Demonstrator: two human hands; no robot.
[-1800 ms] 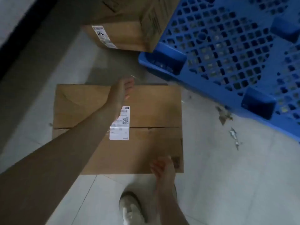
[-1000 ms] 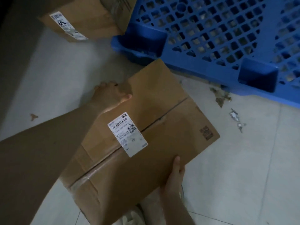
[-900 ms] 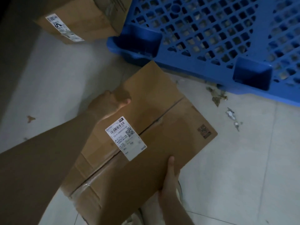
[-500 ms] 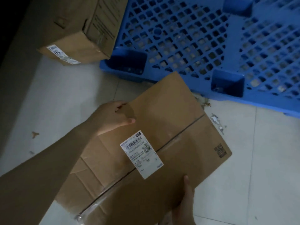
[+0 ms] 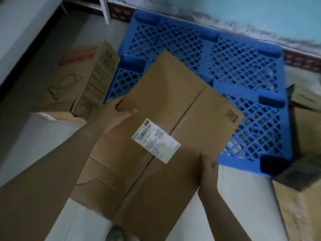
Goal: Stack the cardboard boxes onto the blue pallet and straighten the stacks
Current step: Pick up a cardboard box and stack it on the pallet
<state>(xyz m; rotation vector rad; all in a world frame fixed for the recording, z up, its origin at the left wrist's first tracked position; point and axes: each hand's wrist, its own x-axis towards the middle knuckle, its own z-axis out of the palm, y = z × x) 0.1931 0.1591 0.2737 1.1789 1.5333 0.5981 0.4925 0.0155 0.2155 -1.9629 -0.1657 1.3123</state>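
Head view, only view available.

Carrying a flat cardboard box [image 5: 166, 129] in both hands, off the floor, white shipping label [image 5: 156, 140] facing up beside the taped centre seam. Gripping with left hand [image 5: 116, 114] at the box's left edge, thumb lying on the top face, remaining fingers hidden below. Gripping with right hand [image 5: 209, 173] at the near right edge, fingers curling over the rim. Both hands clenched on the box; neither released.

Key relation: blue pallet [image 5: 234, 66] lying ahead of and to the right of the grip. Far corner of the box overlapping the pallet's near-left part in the frame; near end hanging back over the floor towards the body. Box long axis running diagonally, from near-left at the body to far-right, along the seam, so skewed against the pallet's edges. Left hand appearing nearer the pallet edge; right hand further back on the trailing end.

Judging the step: transporting, not yet setting down. Pallet deck appearing bare where showing, so likely the first box on it. Next move probably needing a forward reach plus a twist to square the seam with the pallet's edge.

Elsewhere: printed carton [image 5: 81, 80] standing left of the left hand, just beside the pallet's left edge. More cartons [image 5: 305, 153] right of the right hand, blurred.
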